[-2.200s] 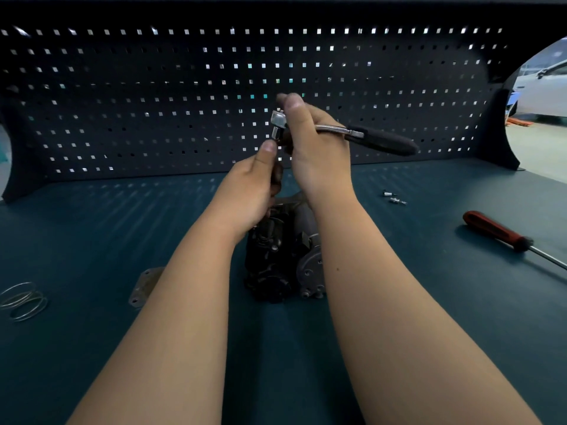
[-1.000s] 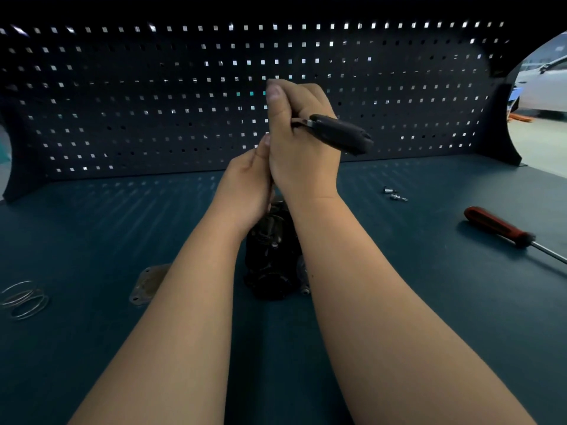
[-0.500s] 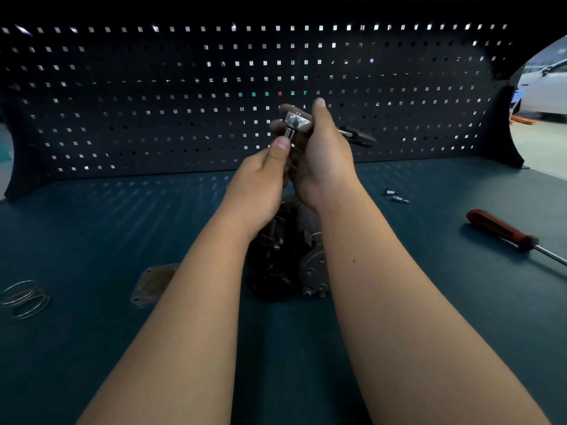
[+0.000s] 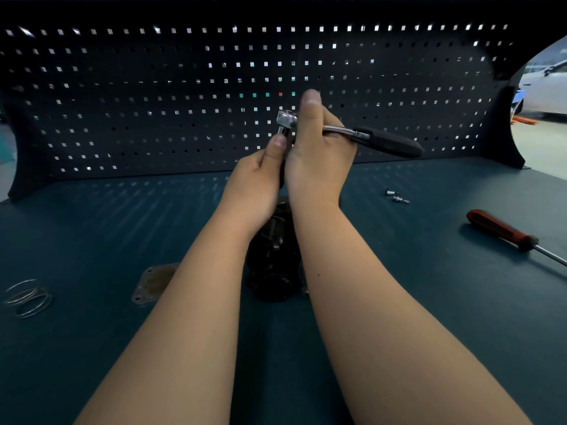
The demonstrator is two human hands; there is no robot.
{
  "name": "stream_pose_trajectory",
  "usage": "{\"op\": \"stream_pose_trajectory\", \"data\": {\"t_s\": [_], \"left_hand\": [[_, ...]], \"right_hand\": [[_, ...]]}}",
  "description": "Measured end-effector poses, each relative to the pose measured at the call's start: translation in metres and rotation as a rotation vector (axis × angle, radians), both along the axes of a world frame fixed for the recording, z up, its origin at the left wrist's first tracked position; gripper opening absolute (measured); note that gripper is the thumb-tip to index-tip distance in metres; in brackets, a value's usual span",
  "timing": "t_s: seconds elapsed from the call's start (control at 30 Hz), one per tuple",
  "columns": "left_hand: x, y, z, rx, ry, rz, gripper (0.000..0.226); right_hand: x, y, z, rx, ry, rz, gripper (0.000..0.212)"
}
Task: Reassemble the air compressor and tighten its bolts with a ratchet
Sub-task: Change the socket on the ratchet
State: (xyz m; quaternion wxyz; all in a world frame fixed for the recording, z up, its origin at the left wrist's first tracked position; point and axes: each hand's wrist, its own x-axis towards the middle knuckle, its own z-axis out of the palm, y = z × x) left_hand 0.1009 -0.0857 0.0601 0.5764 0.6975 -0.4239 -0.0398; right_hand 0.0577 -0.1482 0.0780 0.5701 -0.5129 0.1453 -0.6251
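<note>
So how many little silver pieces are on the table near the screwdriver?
2. One silver piece lies left of the screwdriver, the second silver piece beside it, slightly nearer. More may be hidden.

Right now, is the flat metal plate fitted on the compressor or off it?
Off. The plate lies flat on the bench, left of the compressor, partly hidden by the left forearm.

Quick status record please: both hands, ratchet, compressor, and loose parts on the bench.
right hand: grips ratchet by its neck, above bench
left hand: thumb on socket under ratchet head, fingers curled
compressor: on bench beneath hands, partly hidden
bolts: two, loose, right of hands
plate, wire rings: left side
screwdriver: far right, lying flat
</note>
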Motion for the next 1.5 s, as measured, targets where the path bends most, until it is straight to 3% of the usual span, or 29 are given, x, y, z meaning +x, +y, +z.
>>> {"op": "stream_pose_trajectory", "data": {"t_s": [0.07,0.27,0.4,0.5,0.67,0.77,0.9,1.0,1.1,1.17,1.23,1.3,1.37,1.5], "left_hand": [[0.001,0.0,-0.001,0.002,0.003,0.026,0.058],[0.003,-0.002,-0.003,0.01,0.023,0.039,0.065],[0.009,-0.004,-0.003,0.002,0.1,-0.011,0.061],[0.012,-0.007,-0.006,-0.016,0.095,-0.03,0.056],[0.016,-0.008,-0.008,-0.052,0.144,-0.115,0.058],[0.019,-0.008,-0.009,-0.067,0.155,-0.111,0.058],[0.036,0.002,-0.01,-0.056,0.112,0.046,0.048],[0.046,0.013,-0.022,-0.105,0.267,0.11,0.058],[0.03,0.019,-0.056,-0.106,0.434,0.106,0.054],[0.009,0.021,-0.078,-0.114,0.469,0.091,0.037],[-0.008,0.025,-0.086,-0.111,0.365,0.122,0.021],[-0.019,0.027,-0.09,-0.049,0.187,0.122,0.053],[-0.029,0.027,-0.094,-0.027,0.162,0.113,0.082],[-0.039,0.03,-0.097,-0.006,0.065,0.173,0.103]], "right_hand": [[0.002,0.002,0.0,-0.117,0.025,-0.054,0.021],[0.002,-0.005,-0.005,-0.296,0.078,-0.045,0.018],[0.0,-0.013,-0.002,-0.263,0.2,0.294,0.016],[-0.001,-0.021,0.005,-0.154,0.113,0.606,0.015],[-0.003,-0.032,0.013,-0.058,0.194,0.923,0.032],[0.001,-0.034,0.015,-0.18,0.175,0.818,0.023],[0.006,-0.027,0.016,-0.301,0.147,0.658,0.015],[0.007,-0.014,0.016,-0.369,0.135,0.683,0.016],[0.004,-0.013,0.014,-0.297,0.139,0.691,0.017],[-0.002,-0.015,0.014,-0.213,0.16,0.639,0.015],[-0.008,-0.015,0.014,-0.214,0.194,0.581,0.013],[-0.012,-0.009,0.015,-0.275,0.224,0.485,0.013],[-0.016,-0.003,0.016,-0.339,0.243,0.335,0.014],[-0.026,0.007,0.012,-0.521,0.266,-0.031,0.021]]}}
